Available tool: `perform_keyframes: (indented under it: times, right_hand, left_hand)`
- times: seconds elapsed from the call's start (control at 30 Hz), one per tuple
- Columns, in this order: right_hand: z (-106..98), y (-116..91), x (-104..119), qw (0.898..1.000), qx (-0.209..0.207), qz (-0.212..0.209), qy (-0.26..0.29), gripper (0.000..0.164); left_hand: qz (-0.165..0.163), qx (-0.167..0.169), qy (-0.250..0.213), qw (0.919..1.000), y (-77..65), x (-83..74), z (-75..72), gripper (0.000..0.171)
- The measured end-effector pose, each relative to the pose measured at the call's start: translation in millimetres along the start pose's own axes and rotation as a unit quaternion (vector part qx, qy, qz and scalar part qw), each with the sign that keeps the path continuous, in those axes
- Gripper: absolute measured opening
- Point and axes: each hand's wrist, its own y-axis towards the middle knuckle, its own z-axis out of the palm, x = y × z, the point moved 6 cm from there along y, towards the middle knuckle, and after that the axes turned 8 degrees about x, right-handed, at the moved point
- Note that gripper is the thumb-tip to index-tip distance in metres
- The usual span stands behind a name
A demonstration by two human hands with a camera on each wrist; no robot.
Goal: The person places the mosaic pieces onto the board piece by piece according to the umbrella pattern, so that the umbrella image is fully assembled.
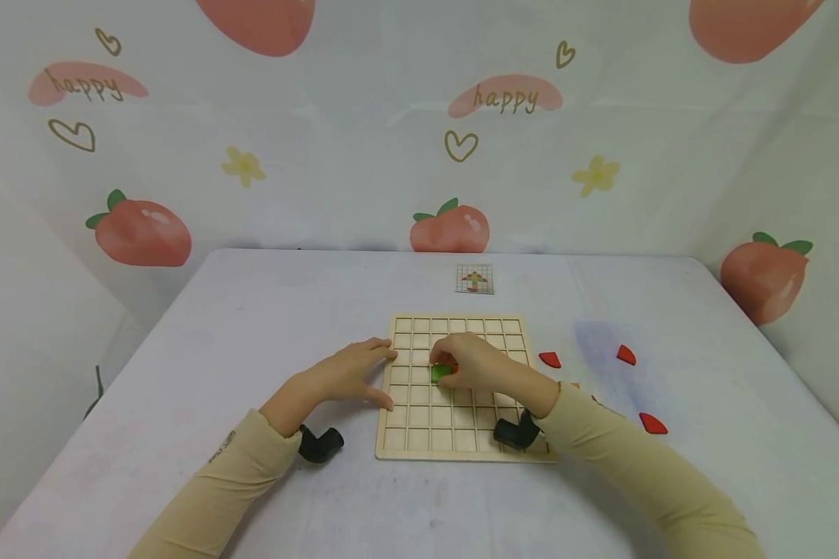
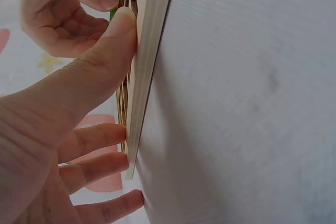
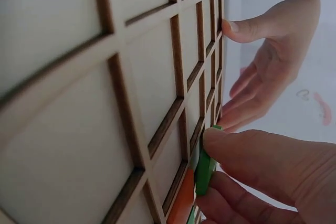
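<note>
A pale wooden grid board (image 1: 409,440) lies on the table, divided into square cells. My right hand (image 1: 477,363) is over its middle and pinches a green tile (image 3: 206,166) between thumb and fingers, tilted at a cell. Beside that cell an orange tile (image 3: 181,198) sits in the grid, partly hidden by the right hand in the head view. My left hand (image 1: 346,375) rests at the board's left edge, its thumb and fingers spread along the rim. In the left wrist view the left thumb (image 2: 122,24) touches the board's side.
Behind the board lies a small pattern card (image 1: 475,279) with a coloured figure on a grid. Several red quarter-round pieces (image 1: 626,355) are scattered to the right, some tiles partly hidden by the right forearm. A printed cloth (image 1: 363,116) hangs behind the table.
</note>
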Motion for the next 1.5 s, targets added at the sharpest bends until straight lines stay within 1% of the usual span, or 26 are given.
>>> perform_keyframes:
  times: [0.3,0.6,0.73,0.83,0.93,1.03,1.27,1.37,1.5]
  right_hand:
    - [1,0,0,1.000,-0.005,-0.011,-0.007,0.020]
    - [-1,-1,1,1.000,-0.005,-0.005,-0.005,0.021]
    - [-6,-5,-1,1.000,-0.007,0.002,0.013,0.024]
    - [-13,-12,-6,1.000,-0.019,-0.002,0.021,0.025]
    - [-21,-21,-15,0.999,-0.033,-0.002,0.036,0.025]
    - [-30,-31,-28,0.998,-0.049,0.002,0.036,0.025]
    - [-47,-59,-65,0.995,-0.088,0.047,0.011,0.026]
    - [-51,-70,-79,0.993,-0.086,0.076,0.009,0.026]
    - [-51,-84,-96,0.991,-0.064,0.118,0.022,0.027]
  left_hand:
    - [0.003,-0.002,0.001,1.0000,-1.3,-1.0,-0.9,0.080]
    - [0.002,0.001,0.003,1.0000,-0.1,-0.9,-0.6,0.079]
    - [0.001,0.000,0.004,1.0000,-1.1,-1.2,-1.0,0.079]
    - [0.001,0.000,0.008,1.0000,-1.9,-1.9,-1.6,0.079]
    - [0.000,0.001,0.010,1.0000,-2.3,-2.2,-1.8,0.080]
    - [0.001,0.001,0.010,0.9999,-2.1,-2.1,-1.5,0.080]
    - [0.002,0.000,0.008,1.0000,-1.9,-1.3,-0.9,0.081]
    - [0.002,-0.001,0.009,1.0000,-2.1,-1.5,-1.2,0.080]
    - [0.003,0.000,0.011,0.9999,-2.1,-1.8,-1.3,0.080]
